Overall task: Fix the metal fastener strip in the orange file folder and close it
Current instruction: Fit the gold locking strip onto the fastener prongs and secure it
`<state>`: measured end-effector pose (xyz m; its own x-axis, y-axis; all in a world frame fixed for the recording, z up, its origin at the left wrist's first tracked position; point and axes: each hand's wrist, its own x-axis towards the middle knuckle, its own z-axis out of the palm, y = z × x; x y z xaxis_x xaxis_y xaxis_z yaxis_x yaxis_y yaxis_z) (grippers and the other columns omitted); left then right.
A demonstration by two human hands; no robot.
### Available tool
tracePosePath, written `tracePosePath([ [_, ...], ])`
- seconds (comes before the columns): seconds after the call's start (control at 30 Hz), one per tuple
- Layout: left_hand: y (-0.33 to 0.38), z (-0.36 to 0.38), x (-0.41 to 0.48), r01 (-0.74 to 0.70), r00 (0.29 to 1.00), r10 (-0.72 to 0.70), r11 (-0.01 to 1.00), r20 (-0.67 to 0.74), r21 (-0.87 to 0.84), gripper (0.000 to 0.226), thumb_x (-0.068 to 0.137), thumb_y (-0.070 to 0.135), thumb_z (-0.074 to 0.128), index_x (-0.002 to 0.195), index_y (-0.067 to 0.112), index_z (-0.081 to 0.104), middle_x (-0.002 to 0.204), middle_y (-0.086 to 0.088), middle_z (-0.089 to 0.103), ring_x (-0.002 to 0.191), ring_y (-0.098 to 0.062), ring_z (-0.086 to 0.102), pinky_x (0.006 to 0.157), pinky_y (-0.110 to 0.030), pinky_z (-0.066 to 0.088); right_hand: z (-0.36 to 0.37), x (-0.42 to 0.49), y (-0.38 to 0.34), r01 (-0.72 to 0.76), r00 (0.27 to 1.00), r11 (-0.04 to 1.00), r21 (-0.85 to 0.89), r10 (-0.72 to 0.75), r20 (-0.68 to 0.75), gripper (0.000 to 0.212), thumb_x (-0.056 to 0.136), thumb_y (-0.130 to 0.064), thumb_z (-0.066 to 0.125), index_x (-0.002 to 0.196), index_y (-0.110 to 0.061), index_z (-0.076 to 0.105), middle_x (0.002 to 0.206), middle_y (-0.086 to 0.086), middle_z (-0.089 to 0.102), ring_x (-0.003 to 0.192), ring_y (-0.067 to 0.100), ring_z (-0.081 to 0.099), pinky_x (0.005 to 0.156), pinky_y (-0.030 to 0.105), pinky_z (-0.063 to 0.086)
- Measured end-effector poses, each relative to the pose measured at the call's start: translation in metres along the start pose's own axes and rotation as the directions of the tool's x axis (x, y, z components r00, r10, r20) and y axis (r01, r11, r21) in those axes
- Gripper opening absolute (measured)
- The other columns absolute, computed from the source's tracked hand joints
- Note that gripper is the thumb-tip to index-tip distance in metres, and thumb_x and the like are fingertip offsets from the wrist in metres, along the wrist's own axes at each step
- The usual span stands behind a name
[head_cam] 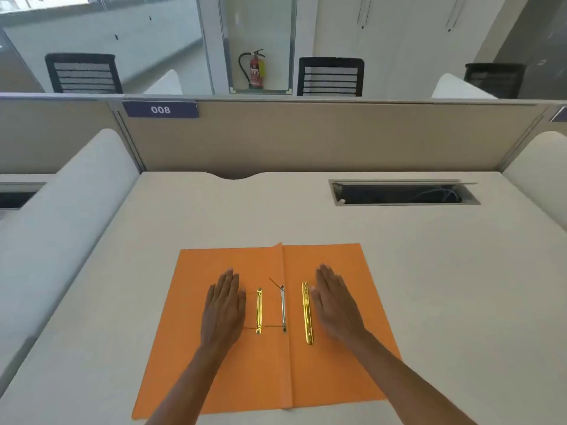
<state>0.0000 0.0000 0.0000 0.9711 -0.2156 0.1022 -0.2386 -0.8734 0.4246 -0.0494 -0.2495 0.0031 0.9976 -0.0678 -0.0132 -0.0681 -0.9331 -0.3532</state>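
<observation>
An orange file folder [337,372] lies open and flat on the desk, spine running towards me. A gold strip [259,311] sits on the left leaf. A silver strip [283,308] with thin prongs lies near the spine. On the right leaf rests a longer gold fastener strip [307,312], loose. My left hand [224,311] lies flat on the left leaf, just left of the gold strip, fingers extended. My right hand [334,305] lies flat on the right leaf, beside the longer gold strip. Neither hand holds anything.
The pale desk [214,216] has an open cable tray [405,193] at the back right. A beige partition [306,136] stands behind it, white dividers [61,210] at both sides. Chairs and a fire extinguisher [256,69] are beyond.
</observation>
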Motion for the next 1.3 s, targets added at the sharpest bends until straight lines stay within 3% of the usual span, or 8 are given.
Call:
tracePosePath([
  [0.13,-0.010,0.006,-0.015,0.022,0.999,-0.023,0.999,0.035,0.048,0.067,0.095,0.044,0.011,0.146,0.008,0.035,0.155,-0.007,0.032,0.145,-0.021,0.026,0.119,-0.041,0.019,0.015,-0.012,0.003,-0.032,0.998,0.999,-0.021,0.033,0.050,0.058,0.105,-0.039,0.014,0.155,-0.013,0.003,0.166,0.002,0.001,0.152,0.014,-0.004,0.120,0.026,-0.008],
  [0.37,-0.010,0.009,-0.019,0.011,0.999,-0.016,0.995,0.043,0.100,0.062,0.096,0.039,0.014,0.145,0.007,0.036,0.155,-0.010,0.034,0.144,-0.023,0.028,0.119,-0.043,0.022,0.031,-0.020,0.004,-0.019,1.000,0.995,-0.097,0.020,0.013,0.056,0.105,-0.035,0.013,0.155,-0.012,0.003,0.165,0.005,-0.001,0.151,0.015,-0.007,0.120,0.029,-0.009],
  [0.6,-0.010,0.009,-0.018,-0.003,0.999,-0.002,0.995,0.047,0.097,0.064,0.095,0.039,0.012,0.146,0.006,0.033,0.156,-0.009,0.031,0.145,-0.023,0.026,0.120,-0.043,0.020,0.024,-0.021,0.000,-0.043,0.999,0.999,0.023,0.043,-0.009,0.056,0.105,-0.036,0.022,0.155,-0.012,0.012,0.165,0.001,0.001,0.152,0.014,-0.004,0.123,0.031,-0.004],
  [0.7,-0.011,0.006,-0.019,-0.011,0.999,0.008,0.998,0.034,0.061,0.065,0.095,0.041,0.011,0.146,0.007,0.033,0.155,-0.008,0.032,0.146,-0.021,0.024,0.120,-0.041,0.016,0.010,-0.024,-0.008,-0.097,0.987,0.994,0.048,0.102,-0.124,0.050,0.102,-0.033,0.040,0.144,-0.006,0.043,0.158,0.011,0.032,0.147,0.028,0.027,0.121,0.040,0.023],
  [0.77,-0.009,0.003,-0.018,-0.022,1.000,0.022,0.999,-0.002,0.028,0.065,0.096,0.042,0.014,0.144,0.006,0.037,0.153,-0.009,0.036,0.144,-0.021,0.028,0.120,-0.041,0.016,0.002,-0.026,-0.017,-0.123,0.973,0.992,-0.009,0.118,-0.199,0.037,0.098,-0.034,0.051,0.118,-0.006,0.065,0.127,0.013,0.060,0.119,0.032,0.055,0.100,0.042,0.045],
  [0.87,0.002,-0.001,-0.020,-0.144,0.987,0.141,0.989,-0.082,-0.033,0.053,0.097,0.034,0.028,0.133,0.004,0.053,0.142,-0.012,0.052,0.135,-0.025,0.045,0.117,-0.044,0.026,-0.005,-0.027,-0.034,-0.199,0.978,0.977,-0.081,0.192,-0.081,0.036,0.096,-0.043,0.052,0.094,-0.011,0.069,0.099,0.007,0.062,0.095,0.027,0.058,0.084,0.038,0.044],
  [1.07,0.028,0.008,-0.035,-0.459,0.888,0.448,0.878,-0.108,-0.136,0.035,0.100,0.030,0.041,0.114,0.010,0.066,0.124,-0.006,0.065,0.115,-0.024,0.059,0.107,-0.041,0.038,-0.008,-0.021,-0.062,-0.294,0.954,0.945,-0.141,0.298,0.010,0.022,0.096,-0.031,0.057,0.102,-0.011,0.064,0.109,0.009,0.061,0.100,0.029,0.060,0.083,0.037,0.044],
  [1.3,0.029,0.019,-0.036,-0.501,0.857,0.511,0.855,0.058,-0.135,0.040,0.103,0.036,0.035,0.127,0.016,0.059,0.139,0.001,0.056,0.131,-0.015,0.047,0.111,-0.025,0.028,-0.004,-0.017,-0.076,-0.411,0.909,0.910,-0.059,0.414,0.045,0.012,0.092,-0.008,0.055,0.102,-0.008,0.061,0.110,0.012,0.060,0.097,0.032,0.062,0.079,0.038,0.046],
])
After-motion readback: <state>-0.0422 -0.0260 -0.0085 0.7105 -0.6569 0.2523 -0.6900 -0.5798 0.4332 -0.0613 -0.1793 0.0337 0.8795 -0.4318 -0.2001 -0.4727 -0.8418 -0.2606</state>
